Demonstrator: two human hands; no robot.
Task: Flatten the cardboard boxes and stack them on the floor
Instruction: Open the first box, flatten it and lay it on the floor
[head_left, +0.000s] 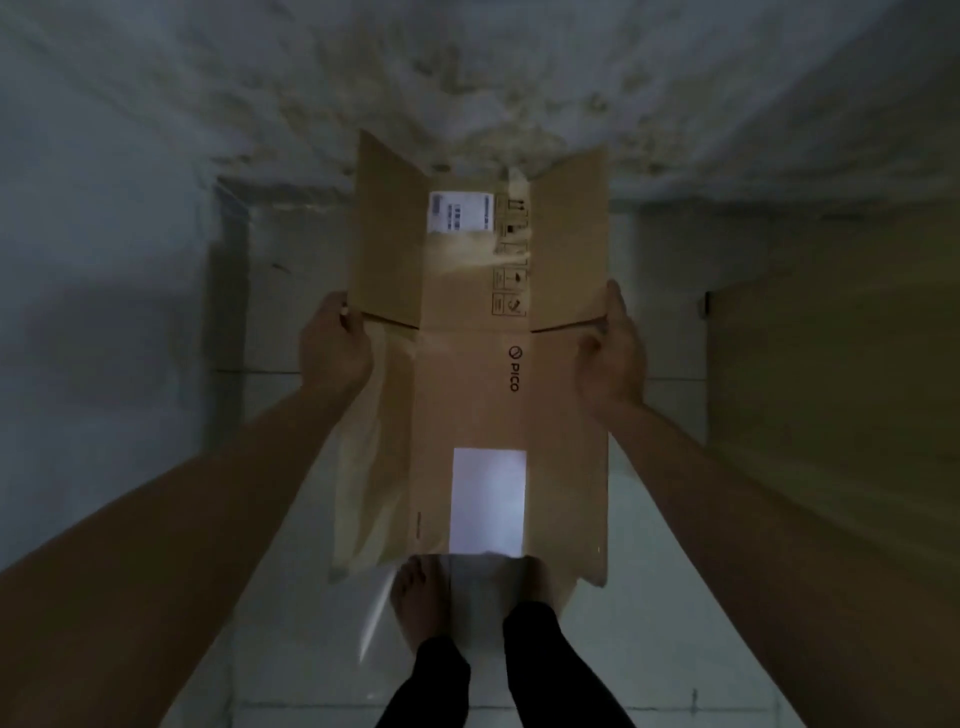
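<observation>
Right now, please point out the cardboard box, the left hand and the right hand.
cardboard box (467, 395): head view, middle panel beside the printed logo.
left hand (335, 348): head view, back of the hand.
right hand (615, 358): head view, back of the hand.

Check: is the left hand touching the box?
Touching. The head view shows the left hand gripping the left edge of the box, fingertips curled onto the cardboard.

Flattened box (467, 374) between hands, above feet (421, 597).
</observation>
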